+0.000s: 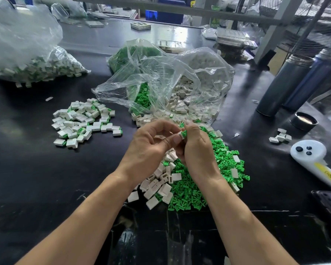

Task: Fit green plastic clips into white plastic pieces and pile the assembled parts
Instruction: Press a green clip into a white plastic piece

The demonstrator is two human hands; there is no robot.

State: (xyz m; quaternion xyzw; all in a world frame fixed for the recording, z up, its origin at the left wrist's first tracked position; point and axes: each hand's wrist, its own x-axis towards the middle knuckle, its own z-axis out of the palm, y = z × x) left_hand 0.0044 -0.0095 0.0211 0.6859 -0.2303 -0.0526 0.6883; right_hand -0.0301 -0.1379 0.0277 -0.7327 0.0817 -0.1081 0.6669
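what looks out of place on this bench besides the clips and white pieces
A white handheld controller with dark buttons lies at the right edge of the table, unrelated to the parts. Near it, a loose black lid sits apart from the dark bottles.

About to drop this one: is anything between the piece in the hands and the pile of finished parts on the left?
Nothing visible. Bare black table lies between the white piece, held by left hand and right hand, and the assembled pile.
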